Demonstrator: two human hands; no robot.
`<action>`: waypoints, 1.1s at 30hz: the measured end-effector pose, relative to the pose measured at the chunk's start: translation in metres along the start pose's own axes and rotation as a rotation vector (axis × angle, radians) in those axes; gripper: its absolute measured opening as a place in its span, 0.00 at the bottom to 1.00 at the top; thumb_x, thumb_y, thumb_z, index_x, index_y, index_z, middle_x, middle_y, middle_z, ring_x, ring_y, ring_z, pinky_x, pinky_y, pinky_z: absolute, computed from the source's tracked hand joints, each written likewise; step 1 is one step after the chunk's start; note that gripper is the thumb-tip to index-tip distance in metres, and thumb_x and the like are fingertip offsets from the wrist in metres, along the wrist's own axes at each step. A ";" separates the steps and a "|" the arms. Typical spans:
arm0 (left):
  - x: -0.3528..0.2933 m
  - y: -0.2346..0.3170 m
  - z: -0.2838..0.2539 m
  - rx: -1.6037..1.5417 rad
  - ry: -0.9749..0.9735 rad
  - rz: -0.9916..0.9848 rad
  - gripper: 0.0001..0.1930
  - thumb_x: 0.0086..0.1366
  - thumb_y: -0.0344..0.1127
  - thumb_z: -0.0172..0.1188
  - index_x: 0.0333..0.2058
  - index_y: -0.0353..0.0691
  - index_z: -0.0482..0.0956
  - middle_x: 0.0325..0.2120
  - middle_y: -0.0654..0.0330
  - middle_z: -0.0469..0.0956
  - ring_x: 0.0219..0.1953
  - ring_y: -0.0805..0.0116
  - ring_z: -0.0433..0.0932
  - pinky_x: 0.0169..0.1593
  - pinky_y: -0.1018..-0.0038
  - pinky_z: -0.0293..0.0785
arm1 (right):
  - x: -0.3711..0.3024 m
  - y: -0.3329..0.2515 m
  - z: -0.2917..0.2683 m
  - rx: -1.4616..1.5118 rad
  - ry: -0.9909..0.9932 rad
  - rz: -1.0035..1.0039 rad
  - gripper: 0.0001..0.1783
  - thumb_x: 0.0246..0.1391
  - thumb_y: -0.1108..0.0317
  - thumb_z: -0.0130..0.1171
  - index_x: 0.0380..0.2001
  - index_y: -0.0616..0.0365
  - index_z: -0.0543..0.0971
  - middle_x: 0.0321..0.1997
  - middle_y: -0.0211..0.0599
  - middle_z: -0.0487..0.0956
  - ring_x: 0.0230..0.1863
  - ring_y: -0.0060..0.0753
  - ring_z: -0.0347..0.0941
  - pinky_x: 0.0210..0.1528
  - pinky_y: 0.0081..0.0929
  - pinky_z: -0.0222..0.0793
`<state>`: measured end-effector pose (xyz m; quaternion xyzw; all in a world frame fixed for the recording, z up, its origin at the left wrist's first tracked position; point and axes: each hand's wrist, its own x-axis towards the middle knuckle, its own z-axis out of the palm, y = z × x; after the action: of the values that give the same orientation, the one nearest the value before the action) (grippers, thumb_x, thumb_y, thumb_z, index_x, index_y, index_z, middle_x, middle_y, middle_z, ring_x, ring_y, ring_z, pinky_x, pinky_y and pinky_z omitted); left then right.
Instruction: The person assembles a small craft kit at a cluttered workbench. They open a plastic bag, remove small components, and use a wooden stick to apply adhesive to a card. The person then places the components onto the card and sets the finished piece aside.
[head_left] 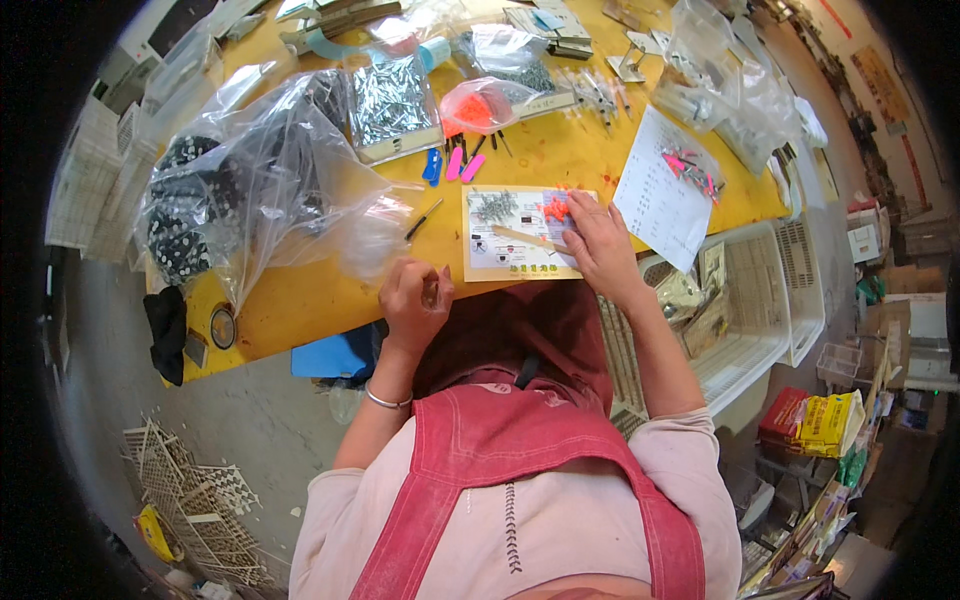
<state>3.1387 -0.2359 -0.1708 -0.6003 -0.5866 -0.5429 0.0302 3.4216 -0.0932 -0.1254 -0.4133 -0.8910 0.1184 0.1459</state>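
Printed board (482,265) lay in front of you near the front edge of the yellow table (290,318), between your two hands. At far left, a clear plastic bag (275,205) slumped over dark, white-dotted contents. A thin black tool (424,220) rested right of the bag, below a blue piece (432,167) and two pink pieces (455,163). Your left hand (412,300) hovered by the table edge, its fingers curled; whether they grasped anything, one could not tell. On the board, a gray pile (494,206) sat upper left, a flat wooden stick (522,238) slanted across the middle, and orange pieces (553,208) clustered upper right. Your right hand (600,242), unclenched with fingers extended, covered the board's right edge beside them. Farther right, a white sheet (650,200) carried pink and black pieces (692,172), while a white plastic basket (755,325) stood beyond the table edge.
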 end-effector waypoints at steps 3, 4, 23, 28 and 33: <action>0.002 0.002 -0.001 0.008 -0.002 0.020 0.15 0.57 0.22 0.71 0.34 0.40 0.71 0.22 0.56 0.71 0.23 0.54 0.72 0.26 0.62 0.69 | 0.018 -0.003 0.003 0.070 0.075 -0.005 0.30 0.70 0.57 0.54 0.69 0.60 0.69 0.76 0.49 0.66 0.78 0.50 0.59 0.78 0.57 0.48; 0.004 0.002 -0.001 0.006 -0.005 0.032 0.15 0.57 0.22 0.71 0.34 0.40 0.71 0.22 0.56 0.71 0.23 0.54 0.72 0.26 0.62 0.68 | 0.024 -0.002 0.005 0.063 0.063 -0.001 0.30 0.69 0.57 0.54 0.68 0.60 0.70 0.76 0.49 0.66 0.78 0.50 0.59 0.78 0.57 0.48; 0.013 0.046 -0.023 -0.209 -0.409 -0.172 0.11 0.58 0.25 0.70 0.38 0.36 0.76 0.29 0.53 0.75 0.32 0.58 0.78 0.37 0.69 0.75 | -0.045 -0.149 -0.019 0.663 0.171 -0.310 0.16 0.56 0.70 0.67 0.48 0.61 0.81 0.50 0.49 0.81 0.48 0.53 0.80 0.51 0.41 0.79; -0.005 0.069 -0.013 -0.386 -0.647 -0.237 0.15 0.55 0.27 0.68 0.41 0.36 0.77 0.33 0.52 0.78 0.36 0.56 0.80 0.42 0.68 0.77 | -0.076 -0.147 0.001 0.560 0.071 -0.296 0.11 0.56 0.68 0.67 0.39 0.58 0.77 0.43 0.44 0.78 0.42 0.52 0.80 0.39 0.42 0.79; -0.024 0.074 0.000 -0.473 -0.876 -0.298 0.14 0.54 0.21 0.67 0.39 0.36 0.77 0.30 0.58 0.78 0.35 0.69 0.77 0.40 0.71 0.76 | -0.110 -0.128 0.010 0.577 -0.054 -0.217 0.18 0.54 0.54 0.68 0.32 0.58 0.76 0.40 0.46 0.80 0.38 0.57 0.80 0.37 0.50 0.78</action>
<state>3.2000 -0.2752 -0.1432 -0.6715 -0.4846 -0.3568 -0.4324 3.3960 -0.2598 -0.1103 -0.2538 -0.8630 0.3613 0.2455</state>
